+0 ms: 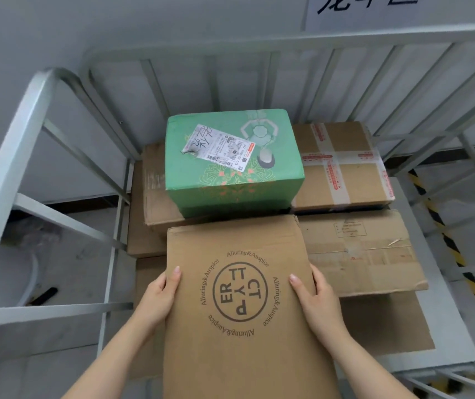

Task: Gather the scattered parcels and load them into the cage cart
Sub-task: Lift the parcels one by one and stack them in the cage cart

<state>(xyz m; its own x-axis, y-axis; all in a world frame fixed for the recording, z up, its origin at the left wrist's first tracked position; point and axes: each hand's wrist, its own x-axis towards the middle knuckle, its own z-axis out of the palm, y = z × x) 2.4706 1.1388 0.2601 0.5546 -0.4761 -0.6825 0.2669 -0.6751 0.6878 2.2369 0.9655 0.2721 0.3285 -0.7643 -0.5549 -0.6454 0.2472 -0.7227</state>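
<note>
Held parcel: we see a flat brown cardboard box (pixel 245 298) printed with a round logo, its far edge just short of the green box (pixel 232 159), our landmark.
Left hand (pixel 158 295): clamped on the flat box's left edge, thumb lying on the top face, the other fingers hidden beneath.
Right hand (pixel 315 298): clamped on the right edge the same way, thumb on top.
Green box: sits on top of the stack inside the cage cart (pixel 43 110), a torn shipping label (pixel 219 148) on its lid.
Right of the green box: a taped carton (pixel 343 165), touching its side.
Near right of the green box: a worn carton (pixel 360 251), its long edge beside our held parcel.
Left of the green box: lower brown cartons (pixel 152 197) reach close to the cart's bars.
Open room: we see free space above the cartons lying lower than the green box.
</note>
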